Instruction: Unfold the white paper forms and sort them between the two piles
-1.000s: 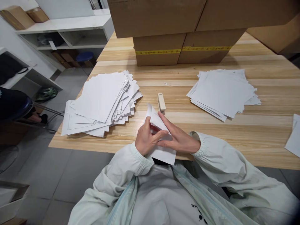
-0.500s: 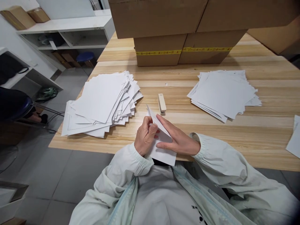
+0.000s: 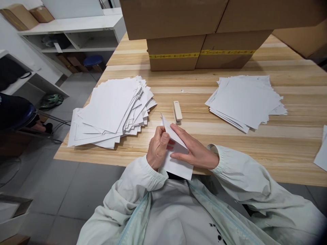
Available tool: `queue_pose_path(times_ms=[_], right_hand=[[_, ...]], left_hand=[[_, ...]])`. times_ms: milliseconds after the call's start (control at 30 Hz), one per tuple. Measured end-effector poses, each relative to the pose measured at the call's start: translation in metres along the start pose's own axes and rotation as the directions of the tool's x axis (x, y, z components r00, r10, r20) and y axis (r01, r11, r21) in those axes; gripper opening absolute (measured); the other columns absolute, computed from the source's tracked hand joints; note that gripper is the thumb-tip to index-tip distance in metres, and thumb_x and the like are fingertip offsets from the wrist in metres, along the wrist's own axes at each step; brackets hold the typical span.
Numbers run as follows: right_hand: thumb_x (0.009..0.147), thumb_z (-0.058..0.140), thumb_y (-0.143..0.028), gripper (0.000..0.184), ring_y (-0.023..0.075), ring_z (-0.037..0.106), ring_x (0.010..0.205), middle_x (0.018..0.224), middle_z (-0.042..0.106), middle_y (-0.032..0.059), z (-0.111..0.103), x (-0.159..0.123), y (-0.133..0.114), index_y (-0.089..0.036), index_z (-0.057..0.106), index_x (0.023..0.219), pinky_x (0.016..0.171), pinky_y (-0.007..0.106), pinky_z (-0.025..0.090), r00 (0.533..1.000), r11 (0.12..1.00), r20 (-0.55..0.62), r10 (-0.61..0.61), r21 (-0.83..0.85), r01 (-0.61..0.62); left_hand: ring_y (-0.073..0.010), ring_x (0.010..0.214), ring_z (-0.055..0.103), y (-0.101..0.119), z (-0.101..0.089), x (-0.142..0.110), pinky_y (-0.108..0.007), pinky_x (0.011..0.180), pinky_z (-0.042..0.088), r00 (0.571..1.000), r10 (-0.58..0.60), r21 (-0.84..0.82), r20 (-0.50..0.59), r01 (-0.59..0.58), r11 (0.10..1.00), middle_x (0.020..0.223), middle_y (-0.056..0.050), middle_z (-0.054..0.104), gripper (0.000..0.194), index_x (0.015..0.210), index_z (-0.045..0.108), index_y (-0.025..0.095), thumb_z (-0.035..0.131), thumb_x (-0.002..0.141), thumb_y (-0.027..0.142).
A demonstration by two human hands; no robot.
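Handling bent paper [image 3: 178, 166] just below centre of frame seemed step in hand. Right fingers [image 3: 181, 133] grasped it; left fingers [image 3: 158, 132] curled against it, grip unclear. Next move called for steady, even pressure.

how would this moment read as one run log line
left hand: touching folded paper | right hand: touching same paper | stapler: on table beyond hands | left paper stack, right paper stack: on table
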State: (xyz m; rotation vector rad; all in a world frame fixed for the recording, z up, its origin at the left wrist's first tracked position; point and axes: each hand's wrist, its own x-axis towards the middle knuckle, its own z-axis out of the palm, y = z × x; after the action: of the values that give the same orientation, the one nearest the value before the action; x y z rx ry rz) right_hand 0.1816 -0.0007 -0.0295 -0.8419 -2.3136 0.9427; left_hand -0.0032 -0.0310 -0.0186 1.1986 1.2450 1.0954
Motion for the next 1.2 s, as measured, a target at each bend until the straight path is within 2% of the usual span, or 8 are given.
queue_pose_path(times_ms=[433,533,667,767,900,1000,1133,1200], right_hand=[[0.09,0.069,-0.049,0.103,0.0322,0.033,0.155,0.169,0.027,0.015,0.002,-0.001,0.001,-0.032,0.002,0.166,0.122,0.053,0.039,0.999,0.998,-0.047,-0.027,-0.056,0.025],[0.089,0.072,-0.044,0.106,0.0331,0.042,0.149,0.167,0.031,0.0168,0.001,0.0,0.001,-0.03,0.0,0.166,0.115,0.052,0.048,0.977,0.992,-0.205,-0.051,-0.124,0.026],[0.09,0.071,-0.028,0.101,0.0349,0.037,0.153,0.169,0.026,0.0153,-0.003,-0.003,0.004,-0.034,0.003,0.166,0.106,0.05,0.056,0.872,0.956,-0.44,-0.213,-0.276,0.094],[0.09,0.07,-0.022,0.086,0.0341,0.041,0.151,0.167,0.032,0.0162,-0.003,-0.009,0.006,-0.032,0.024,0.163,0.1,0.047,0.059,0.865,0.957,-0.451,-0.22,-0.272,0.102],[0.094,0.062,-0.019,0.033,0.0272,0.066,0.126,0.138,0.066,0.0155,-0.003,-0.011,0.01,-0.024,0.071,0.125,0.099,0.043,0.059,0.899,0.996,-0.431,-0.073,-0.071,0.047],[0.094,0.062,-0.019,0.019,0.0206,0.075,0.097,0.106,0.078,0.0075,-0.008,-0.009,0.015,-0.024,0.078,0.105,0.086,0.036,0.061,0.871,0.988,-0.491,0.024,0.146,0.056],[0.088,0.074,-0.023,0.009,0.0191,0.074,0.082,0.094,0.079,0.0021,-0.024,-0.008,0.016,-0.027,0.08,0.094,0.072,0.032,0.059,0.728,0.97,-0.68,0.084,0.224,0.096],[0.088,0.075,-0.027,0.01,0.0212,0.074,0.088,0.096,0.079,0.0036,-0.031,-0.009,0.013,-0.027,0.081,0.095,0.078,0.035,0.06,0.71,0.966,-0.704,0.016,0.193,0.17]], left_hand=[[-0.0172,0.075,0.062,0.0,0.001,0.002,-0.028,0.071,0.051,0.998,0.049,-0.142,-0.047,-0.055,0.988,0.081,-0.002,0.068,0.033,0.094,0.069,0.018,0.066,0.087,0.05],[-0.0158,0.068,0.059,0.0,0.001,0.004,-0.028,0.066,0.048,0.993,0.0,-0.268,-0.119,-0.032,0.963,0.074,-0.001,0.069,0.028,0.083,0.071,0.017,0.069,0.083,0.044],[-0.0185,0.074,0.065,0.0,0.0,0.008,-0.029,0.072,0.051,0.981,-0.06,-0.391,-0.184,-0.017,0.92,0.077,-0.003,0.074,0.023,0.086,0.074,0.016,0.072,0.079,0.039],[-0.0212,0.082,0.07,-0.001,0.001,0.007,-0.031,0.078,0.053,0.984,-0.075,-0.442,-0.161,-0.004,0.897,0.086,-0.005,0.077,0.027,0.095,0.075,0.017,0.071,0.08,0.038],[-0.0223,0.085,0.069,-0.006,0.001,0.001,-0.034,0.082,0.054,0.993,0.062,-0.338,-0.1,-0.093,0.937,0.091,-0.006,0.077,0.029,0.094,0.074,0.018,0.069,0.086,0.046],[-0.0226,0.09,0.067,-0.005,-0.005,0.0,-0.036,0.089,0.052,0.931,0.289,-0.156,-0.222,-0.327,0.932,0.091,-0.007,0.073,0.035,0.083,0.072,0.02,0.06,0.092,0.052],[-0.0209,0.105,0.065,0.006,-0.022,0.013,-0.034,0.091,0.052,0.753,0.387,-0.071,-0.531,-0.495,0.866,0.109,-0.007,0.07,0.03,0.092,0.069,0.023,0.058,0.095,0.05],[-0.0208,0.114,0.064,0.013,-0.029,0.02,-0.035,0.097,0.052,0.813,0.265,-0.216,-0.518,-0.424,0.88,0.125,-0.007,0.068,0.029,0.111,0.067,0.025,0.067,0.09,0.046]])
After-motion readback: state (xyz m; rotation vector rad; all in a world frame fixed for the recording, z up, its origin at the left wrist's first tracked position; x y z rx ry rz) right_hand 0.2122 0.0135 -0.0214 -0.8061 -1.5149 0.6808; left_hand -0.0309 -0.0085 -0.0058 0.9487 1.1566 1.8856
